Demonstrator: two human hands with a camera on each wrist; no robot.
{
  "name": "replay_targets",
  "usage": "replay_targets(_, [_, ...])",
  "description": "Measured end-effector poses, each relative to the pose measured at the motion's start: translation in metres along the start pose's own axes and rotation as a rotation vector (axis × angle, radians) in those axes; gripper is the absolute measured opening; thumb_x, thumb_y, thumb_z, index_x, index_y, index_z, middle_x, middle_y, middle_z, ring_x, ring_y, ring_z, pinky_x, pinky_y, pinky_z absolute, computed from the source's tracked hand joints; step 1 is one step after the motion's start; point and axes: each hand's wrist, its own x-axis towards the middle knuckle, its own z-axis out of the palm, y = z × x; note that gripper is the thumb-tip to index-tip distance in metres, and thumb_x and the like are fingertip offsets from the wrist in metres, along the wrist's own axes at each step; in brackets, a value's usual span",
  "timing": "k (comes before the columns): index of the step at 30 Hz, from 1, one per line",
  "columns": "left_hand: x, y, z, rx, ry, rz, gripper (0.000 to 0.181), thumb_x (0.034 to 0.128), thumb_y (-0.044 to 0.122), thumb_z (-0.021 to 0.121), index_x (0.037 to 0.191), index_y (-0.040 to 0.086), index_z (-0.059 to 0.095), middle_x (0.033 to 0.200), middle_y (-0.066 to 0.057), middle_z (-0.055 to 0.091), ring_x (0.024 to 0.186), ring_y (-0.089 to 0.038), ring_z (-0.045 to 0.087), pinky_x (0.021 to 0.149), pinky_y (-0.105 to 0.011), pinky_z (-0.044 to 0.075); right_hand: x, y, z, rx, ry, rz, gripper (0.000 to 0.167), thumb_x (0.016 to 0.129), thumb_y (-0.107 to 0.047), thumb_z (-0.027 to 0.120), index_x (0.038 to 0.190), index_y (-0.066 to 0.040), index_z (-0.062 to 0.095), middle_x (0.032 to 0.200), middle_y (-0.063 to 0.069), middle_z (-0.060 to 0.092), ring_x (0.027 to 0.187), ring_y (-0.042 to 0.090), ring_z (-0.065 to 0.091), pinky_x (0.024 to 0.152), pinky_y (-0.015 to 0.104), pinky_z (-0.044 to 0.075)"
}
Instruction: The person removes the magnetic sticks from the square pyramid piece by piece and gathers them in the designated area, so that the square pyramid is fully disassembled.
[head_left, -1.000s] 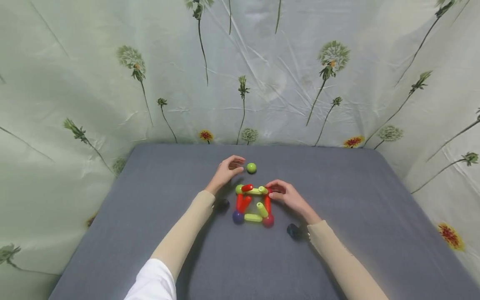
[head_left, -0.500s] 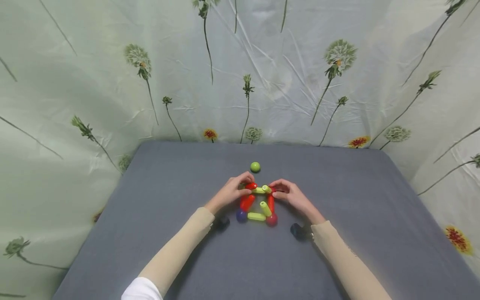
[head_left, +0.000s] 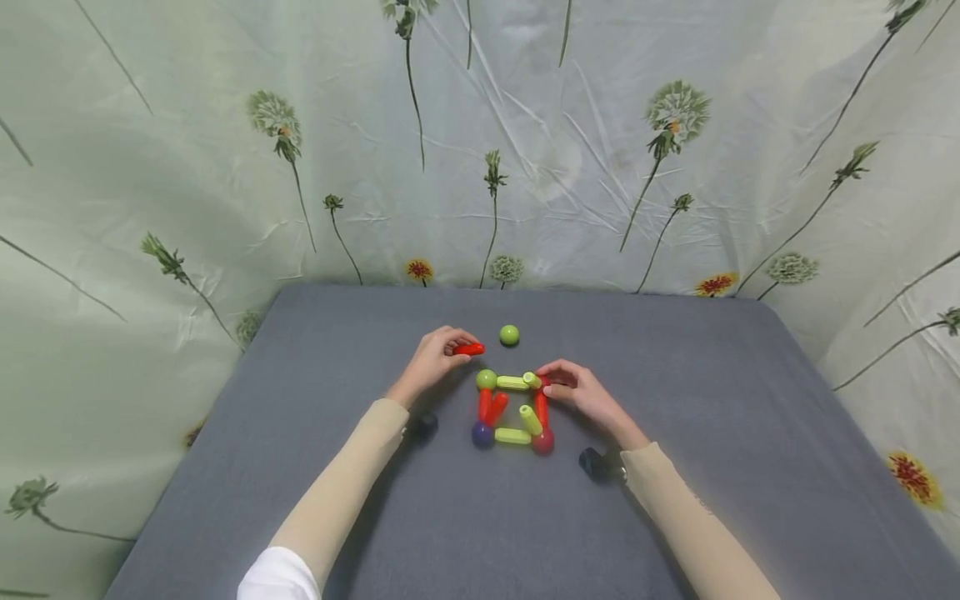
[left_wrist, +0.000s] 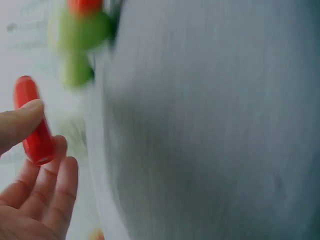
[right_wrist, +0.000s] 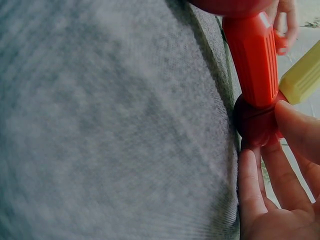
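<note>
My left hand [head_left: 437,358] pinches a red rod [head_left: 471,349] between thumb and fingers, up and left of a square frame of rods and balls; the left wrist view shows this rod [left_wrist: 34,122] close up. The frame has a green ball [head_left: 487,379] at its far left corner, a purple ball [head_left: 483,434] near left and a red ball [head_left: 543,440] near right. At the far right corner my right hand [head_left: 583,400] holds another red ball [right_wrist: 250,120] with thumb and fingertips. A yellow-green rod [head_left: 530,419] and a red rod [head_left: 497,407] stick up from the near corners.
Behind the frame a loose green ball [head_left: 509,335] lies on the grey table [head_left: 465,525]. Dark wrist devices [head_left: 592,463] sit at both wrists. A floral curtain [head_left: 585,167] hangs beyond the table's far edge.
My left hand came from beside the loose green ball to the far left corner, took the red rod off the green ball there, and moved away left with it. My right hand stayed put.
</note>
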Motion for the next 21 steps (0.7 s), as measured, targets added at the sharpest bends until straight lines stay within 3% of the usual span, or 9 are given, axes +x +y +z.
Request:
replay_targets(5, [0.013, -0.024, -0.027, 0.131, -0.012, -0.137, 0.023, 0.0838, 0.001, 0.071, 0.106, 0.006, 0.07, 0.102, -0.014, 0.064, 0.093, -0.029, 0.058, 0.083, -0.043, 0.046, -0.001, -0.003, 0.001, -0.005, -0.005, 0.006, 0.029, 0.089, -0.003, 0.065, 0.117, 0.004, 0.059, 0.114, 0.016, 0.062, 0.101, 0.022, 0.057, 0.082, 0.023, 0.046])
replay_targets(10, [0.02, -0.037, -0.038, 0.192, -0.073, -0.216, 0.024, 0.0844, -0.004, 0.068, 0.107, 0.004, 0.07, 0.107, -0.017, 0.064, 0.1, -0.031, 0.056, 0.087, -0.045, 0.045, -0.003, -0.007, 0.004, -0.005, -0.006, 0.018, 0.03, 0.089, -0.003, 0.065, 0.118, 0.004, 0.059, 0.115, 0.016, 0.061, 0.102, 0.023, 0.057, 0.083, 0.024, 0.046])
replay_targets(13, [0.021, -0.039, -0.038, 0.198, -0.089, -0.225, 0.026, 0.0839, -0.004, 0.068, 0.109, 0.004, 0.069, 0.109, -0.017, 0.064, 0.101, -0.032, 0.055, 0.088, -0.046, 0.044, -0.007, -0.02, 0.006, -0.005, -0.014, 0.029, 0.03, 0.09, 0.0, 0.063, 0.118, 0.007, 0.058, 0.115, 0.019, 0.06, 0.104, 0.027, 0.056, 0.082, 0.024, 0.046])
replay_targets(17, [0.019, -0.038, -0.039, 0.145, -0.045, -0.214, 0.032, 0.0834, -0.002, 0.07, 0.115, 0.004, 0.067, 0.114, -0.017, 0.061, 0.105, -0.032, 0.055, 0.091, -0.046, 0.044, -0.011, -0.034, 0.006, 0.0, -0.02, 0.038, 0.029, 0.09, 0.003, 0.06, 0.118, 0.009, 0.056, 0.116, 0.022, 0.059, 0.104, 0.029, 0.055, 0.081, 0.023, 0.046])
replay_targets(21, [0.015, -0.022, -0.035, -0.007, 0.023, -0.148, 0.032, 0.0846, 0.001, 0.07, 0.116, 0.001, 0.064, 0.114, -0.019, 0.06, 0.105, -0.032, 0.057, 0.091, -0.045, 0.045, -0.012, -0.032, 0.004, -0.005, -0.017, 0.039, 0.029, 0.091, 0.003, 0.06, 0.119, 0.01, 0.056, 0.116, 0.023, 0.059, 0.103, 0.027, 0.056, 0.081, 0.023, 0.046])
